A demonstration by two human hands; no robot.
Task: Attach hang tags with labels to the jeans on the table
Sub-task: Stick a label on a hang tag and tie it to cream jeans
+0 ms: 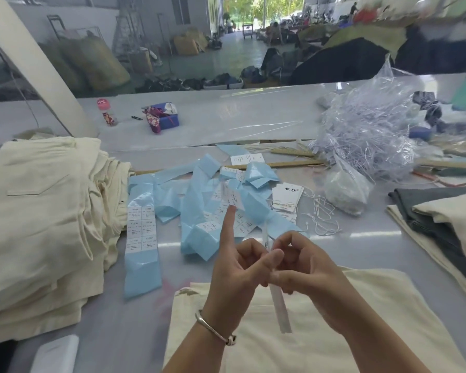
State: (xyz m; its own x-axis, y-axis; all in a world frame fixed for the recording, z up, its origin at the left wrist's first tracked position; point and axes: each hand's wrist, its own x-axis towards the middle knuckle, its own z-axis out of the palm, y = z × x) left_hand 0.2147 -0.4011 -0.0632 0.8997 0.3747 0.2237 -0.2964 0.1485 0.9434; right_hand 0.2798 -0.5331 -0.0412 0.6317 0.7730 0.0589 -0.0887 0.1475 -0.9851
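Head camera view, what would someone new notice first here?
Probably the two hands, left hand and right hand, meeting at centre over cream jeans, gripping a white hang tag seen edge-on, with a small label stuck on the raised left forefinger. Behind them, blue backing strips litter the table; a tall stack of cream jeans sits left.

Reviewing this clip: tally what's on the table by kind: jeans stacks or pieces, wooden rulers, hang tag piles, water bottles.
Cream jeans stack: 1
Cream jeans under the hands: 1
Mixed folded stack: 1
Wooden rulers: 2
Hang tag pile: 1
Bottle: 1
Total: 7
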